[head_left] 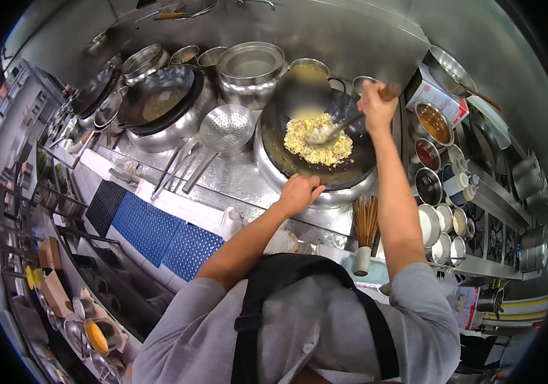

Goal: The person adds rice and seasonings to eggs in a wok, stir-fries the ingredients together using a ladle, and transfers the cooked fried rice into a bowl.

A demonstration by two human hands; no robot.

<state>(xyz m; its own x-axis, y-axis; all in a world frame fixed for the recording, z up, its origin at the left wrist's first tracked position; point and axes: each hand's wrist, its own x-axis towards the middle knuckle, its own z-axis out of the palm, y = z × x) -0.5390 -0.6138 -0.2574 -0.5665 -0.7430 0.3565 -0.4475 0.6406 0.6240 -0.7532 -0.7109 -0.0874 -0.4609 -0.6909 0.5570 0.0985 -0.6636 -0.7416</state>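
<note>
My right hand [378,106] is closed around the wooden-ended handle of a ladle [328,133]. Its bowl rests in yellow fried rice [312,144] with small bits mixed through. The rice lies in a dark wok [360,153] on a round steel burner ring. At the near edge of this wok, my left hand [301,194] has its fingers curled over the rim, thumb pointing right. A blurred patch hides the wok's far left part.
Left of the wok lies a perforated strainer [226,128]; beyond it stands a second wok [158,99]. A steel pot [251,64] sits behind. To the right are sauce containers [434,123] and several white tubs [441,248]. A bamboo brush [365,237] stands near my right forearm.
</note>
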